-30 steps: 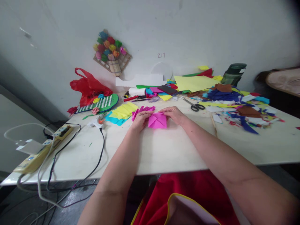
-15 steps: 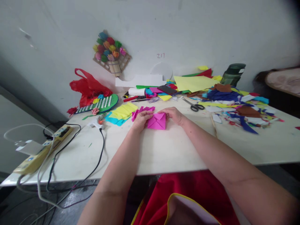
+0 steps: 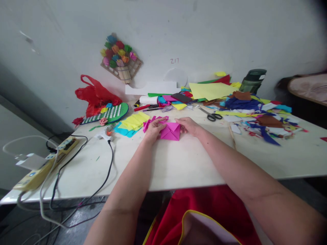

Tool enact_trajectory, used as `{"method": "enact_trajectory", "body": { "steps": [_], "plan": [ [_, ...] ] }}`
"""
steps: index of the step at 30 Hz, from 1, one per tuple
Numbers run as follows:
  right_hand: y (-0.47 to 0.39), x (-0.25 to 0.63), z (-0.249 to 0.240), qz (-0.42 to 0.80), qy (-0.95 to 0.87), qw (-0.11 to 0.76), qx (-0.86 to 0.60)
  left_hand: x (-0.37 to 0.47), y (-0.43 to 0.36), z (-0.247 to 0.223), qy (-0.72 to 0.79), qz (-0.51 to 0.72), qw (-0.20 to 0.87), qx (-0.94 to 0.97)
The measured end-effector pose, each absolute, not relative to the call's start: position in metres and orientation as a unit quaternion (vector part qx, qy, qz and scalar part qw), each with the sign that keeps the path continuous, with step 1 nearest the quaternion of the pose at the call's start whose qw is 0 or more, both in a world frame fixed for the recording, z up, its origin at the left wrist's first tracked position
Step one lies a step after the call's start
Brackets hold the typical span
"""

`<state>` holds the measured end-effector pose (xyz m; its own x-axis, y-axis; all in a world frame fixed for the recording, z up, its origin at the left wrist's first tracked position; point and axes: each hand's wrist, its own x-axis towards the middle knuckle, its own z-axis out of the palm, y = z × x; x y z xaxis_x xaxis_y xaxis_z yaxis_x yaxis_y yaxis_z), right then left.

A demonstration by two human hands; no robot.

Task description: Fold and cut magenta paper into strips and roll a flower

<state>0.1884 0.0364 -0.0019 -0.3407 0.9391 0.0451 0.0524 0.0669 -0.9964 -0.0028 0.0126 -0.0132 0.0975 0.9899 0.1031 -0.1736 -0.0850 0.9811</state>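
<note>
A folded square of magenta paper [image 3: 170, 132] is held between my two hands, low over the table, with diagonal creases on its face. My left hand [image 3: 154, 130] grips its left edge, thumb on top. At its upper right side, my right hand [image 3: 187, 126] pinches the paper, the fingertips partly behind it. Just beyond my left hand lie more folded magenta papers [image 3: 153, 121], partly covered by that hand. Left of them rest folded yellow papers [image 3: 135, 120] on top of light blue papers [image 3: 125, 130].
Black-handled scissors [image 3: 214, 116] lie beyond my right hand. A heap of paper scraps [image 3: 268, 119] spreads to the right, near a green bottle [image 3: 252, 81]. A power strip [image 3: 46, 166] with cables, a glue gun [image 3: 104, 135] and a red plastic bag [image 3: 94, 92] are on the left.
My right-hand fingers have shifted slightly along the upper right edge of the magenta paper. My left hand keeps its hold, and the paper stays nearly in place.
</note>
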Motion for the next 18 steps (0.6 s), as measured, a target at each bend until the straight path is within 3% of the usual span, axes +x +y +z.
{"method": "enact_trajectory", "body": {
  "steps": [6,18],
  "plan": [
    [0.0388,0.1877,-0.0042,0.517,-0.63,0.401,-0.419,-0.0034,0.0139,-0.0166,0.364,0.529,0.512,0.571],
    [0.0413,0.188,-0.008,0.493,-0.643,0.405,-0.424,-0.0066,0.0142,-0.0147,0.41,0.484,0.554,0.54]
  ]
}}
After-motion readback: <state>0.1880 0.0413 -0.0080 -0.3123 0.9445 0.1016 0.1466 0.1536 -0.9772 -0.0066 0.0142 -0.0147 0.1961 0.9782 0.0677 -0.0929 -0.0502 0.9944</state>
